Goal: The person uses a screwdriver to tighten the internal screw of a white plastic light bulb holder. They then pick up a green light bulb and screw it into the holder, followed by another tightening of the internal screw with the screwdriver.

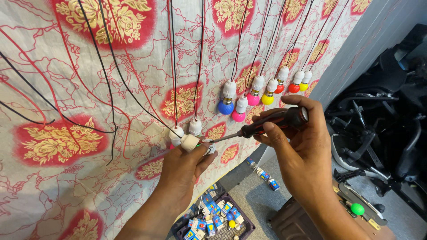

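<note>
Now screwdriver (267,125) near-level, tip left toward lamp holder (190,142).

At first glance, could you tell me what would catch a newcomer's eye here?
Front and centre, the right hand aims a red-and-black screwdriver at a white lamp holder gripped by the left hand. Beyond them, coloured bulbs hang on wires against a red-and-gold floral cloth.

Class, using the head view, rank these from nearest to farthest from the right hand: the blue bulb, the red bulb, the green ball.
1. Blue bulb, up-left of the right hand, hanging on the cloth.
2. Red bulb, above the hand, farther along the row.
3. Green ball, low right, on the floor clutter.
</note>
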